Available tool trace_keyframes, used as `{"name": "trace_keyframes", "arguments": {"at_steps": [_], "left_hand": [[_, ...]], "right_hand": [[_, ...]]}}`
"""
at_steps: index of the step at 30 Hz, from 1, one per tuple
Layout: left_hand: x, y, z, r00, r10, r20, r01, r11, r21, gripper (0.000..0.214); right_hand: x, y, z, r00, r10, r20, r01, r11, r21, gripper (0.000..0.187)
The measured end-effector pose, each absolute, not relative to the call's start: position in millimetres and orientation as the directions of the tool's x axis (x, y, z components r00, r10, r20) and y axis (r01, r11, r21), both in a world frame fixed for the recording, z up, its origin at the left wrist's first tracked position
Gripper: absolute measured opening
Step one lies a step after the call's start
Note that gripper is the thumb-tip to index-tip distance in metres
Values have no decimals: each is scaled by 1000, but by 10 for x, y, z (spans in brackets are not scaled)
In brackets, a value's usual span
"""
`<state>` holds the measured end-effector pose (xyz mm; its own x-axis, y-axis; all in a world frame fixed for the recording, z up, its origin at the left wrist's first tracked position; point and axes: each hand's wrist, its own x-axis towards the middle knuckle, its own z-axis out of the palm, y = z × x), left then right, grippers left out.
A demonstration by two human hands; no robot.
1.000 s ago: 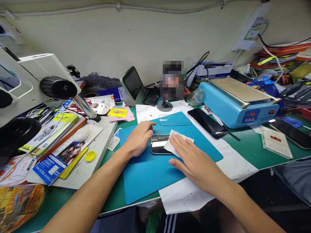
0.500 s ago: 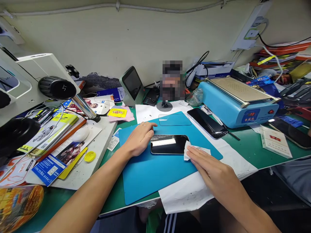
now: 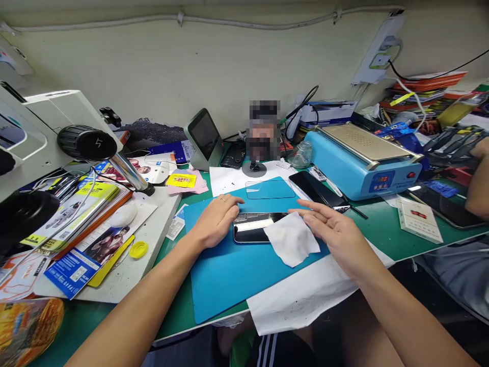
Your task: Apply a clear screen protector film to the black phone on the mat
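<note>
My left hand (image 3: 216,219) lies flat on the left end of the smartphone (image 3: 252,228), fingers stretched out and gripping nothing, just pinning it down. The phone lies face up in the middle of the blue mat (image 3: 229,285), which sits at the near edge of the surface on a sheet of white paper (image 3: 305,300). A white wipe (image 3: 292,238) covers the phone's right end and spills onto the mat. My right hand (image 3: 336,229) hovers just over the wipe's far corner, fingers loosely spread; I cannot tell if my thumb touches it. The uncovered glass looks glossy, so I judge the wiping is well along. 1 clear screen protector (image 3: 269,189) lies at the mat's far edge, apart from the phone and not yet on it.
</note>
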<state>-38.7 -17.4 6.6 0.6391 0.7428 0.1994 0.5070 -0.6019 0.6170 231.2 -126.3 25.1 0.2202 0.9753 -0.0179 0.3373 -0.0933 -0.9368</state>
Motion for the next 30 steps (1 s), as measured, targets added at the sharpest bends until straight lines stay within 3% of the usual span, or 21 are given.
{"name": "trace_keyframes", "arguments": {"at_steps": [5, 9, 13, 18, 30], "left_hand": [[-387, -168, 54, 639, 742, 204, 504, -604, 617, 41], [-386, -155, 26, 644, 734, 213, 496, -614, 614, 41], [-381, -155, 24, 647, 730, 219, 494, -621, 609, 40], [-378, -167, 40, 648, 729, 221, 492, -622, 609, 40], [-379, -141, -16, 656, 714, 242, 471, -639, 608, 43]], "right_hand": [[2391, -1252, 163, 183, 983, -5, 494, -96, -864, 70], [2394, -1290, 183, 156, 986, 54, 609, -53, -791, 51], [2465, -1309, 318, 202, 959, 200, 698, 3, -716, 29], [2615, -1330, 326, 177, 905, 387, 798, 98, -594, 20], [2555, -1637, 471, 126, 904, 408, 694, 213, -688, 19]]}}
